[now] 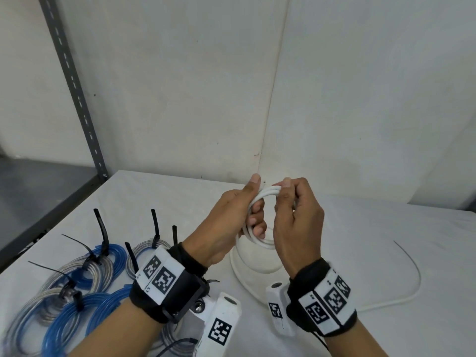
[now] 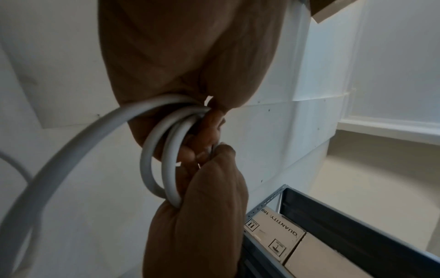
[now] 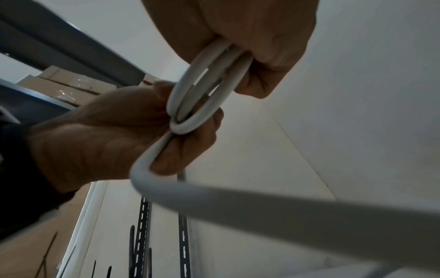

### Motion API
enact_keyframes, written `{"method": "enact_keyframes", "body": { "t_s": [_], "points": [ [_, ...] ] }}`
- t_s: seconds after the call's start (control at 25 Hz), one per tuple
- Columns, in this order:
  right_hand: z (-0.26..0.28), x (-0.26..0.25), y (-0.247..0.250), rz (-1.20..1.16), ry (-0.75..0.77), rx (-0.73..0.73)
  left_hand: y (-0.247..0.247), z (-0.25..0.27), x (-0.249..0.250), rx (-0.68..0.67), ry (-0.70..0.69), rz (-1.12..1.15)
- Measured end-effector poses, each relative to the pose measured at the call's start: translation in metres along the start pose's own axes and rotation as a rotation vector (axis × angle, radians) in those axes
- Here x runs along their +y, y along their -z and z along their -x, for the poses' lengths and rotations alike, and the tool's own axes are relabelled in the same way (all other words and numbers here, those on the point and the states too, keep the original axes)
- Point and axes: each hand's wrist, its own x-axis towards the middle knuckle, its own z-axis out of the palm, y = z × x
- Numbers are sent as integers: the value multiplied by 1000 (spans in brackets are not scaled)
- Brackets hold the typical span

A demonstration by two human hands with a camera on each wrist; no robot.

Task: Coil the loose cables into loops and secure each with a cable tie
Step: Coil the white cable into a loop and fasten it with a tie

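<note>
Both wrists frame the springy white cable (image 1: 260, 217): left hand (image 1: 226, 222) grips the coil at 9 o'clock, right hand (image 1: 296, 217) pinches at 12.

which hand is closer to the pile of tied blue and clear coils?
Left. The left hand holds the white cable up over the table, its wrist directly above the tied coils. The right hand, also gripping the white cable, sits farther to the right, away from them.
</note>
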Motion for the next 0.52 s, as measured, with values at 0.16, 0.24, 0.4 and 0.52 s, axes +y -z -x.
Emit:
{"method": "enact_keyframes", "body": {
  "t_s": [0.16,0.24,0.4,0.52],
  "points": [
    [1,1,-1,8,17,-78,2,-2,-2,-40,55,75],
    [2,2,-2,9,-28,-56,2,-1,-4,-78,88,140],
    [1,2,-2,-41,-113,-9,1,0,-9,-151,117,221],
    [1,2,-3,-65,-126,-9,-1,1,-10,-132,101,206]
  ]
}}
